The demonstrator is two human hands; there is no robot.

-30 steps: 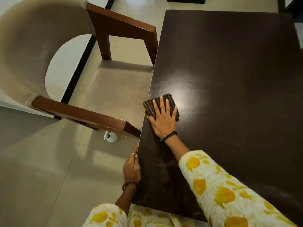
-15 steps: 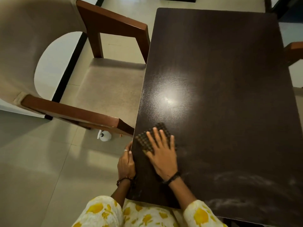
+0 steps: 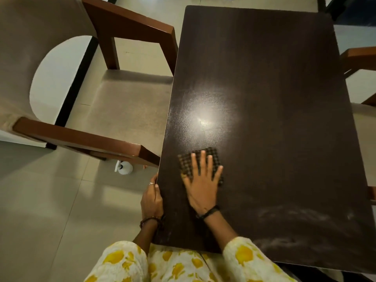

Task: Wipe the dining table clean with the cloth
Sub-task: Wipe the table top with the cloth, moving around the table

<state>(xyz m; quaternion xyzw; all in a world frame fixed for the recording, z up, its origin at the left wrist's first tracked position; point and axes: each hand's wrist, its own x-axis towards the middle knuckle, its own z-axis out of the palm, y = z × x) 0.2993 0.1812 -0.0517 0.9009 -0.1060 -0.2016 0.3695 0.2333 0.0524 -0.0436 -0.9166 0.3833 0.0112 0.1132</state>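
A dark brown dining table (image 3: 274,119) fills the right half of the view, with a bright light glare near its left middle. A dark checked cloth (image 3: 188,161) lies flat on the table near the left edge. My right hand (image 3: 201,184) presses flat on the cloth with fingers spread. My left hand (image 3: 151,200) grips the table's left edge, thumb on top. Pale dusty smears (image 3: 295,218) show on the near right part of the tabletop.
A beige upholstered armchair (image 3: 126,106) with brown wooden arms stands close against the table's left side. A small white bottle (image 3: 124,167) sits on the tiled floor under the chair arm. Part of another chair (image 3: 360,60) shows at the right edge.
My right hand slid the cloth toward me along the left side, then shifted it slightly right. My left hand stayed on the table edge.
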